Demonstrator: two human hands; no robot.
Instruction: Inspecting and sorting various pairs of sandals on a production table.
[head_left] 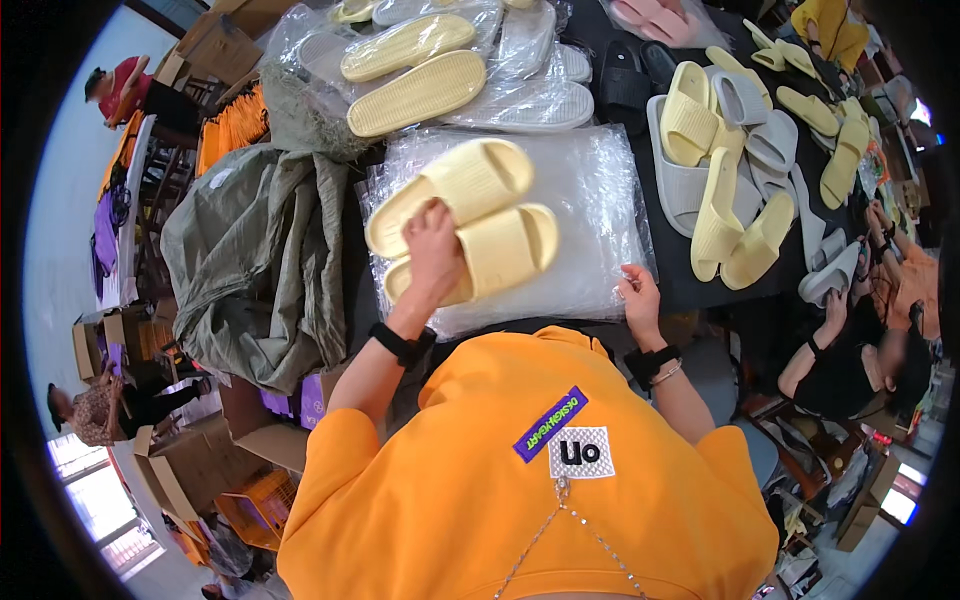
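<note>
A pair of pale yellow slide slippers (505,245) lies side by side over a stack of clear plastic bags (590,215), toes pointing right. My left hand (435,250) grips the pair near the insoles, its fingers curled over the inner edges. The palm side of that grip is hidden. At the near right corner of the stack, my right hand (640,290) has its fingers bent together in a pinch on the edge of a plastic bag. How many layers it holds is too small to make out.
Bagged yellow and grey slippers (420,90) lie at the far side. Loose yellow and grey slippers (720,170) are heaped to the right. A grey-green woven sack (255,260) slumps at the left. Co-workers sit at the right, one with a hand on a grey slipper (832,275).
</note>
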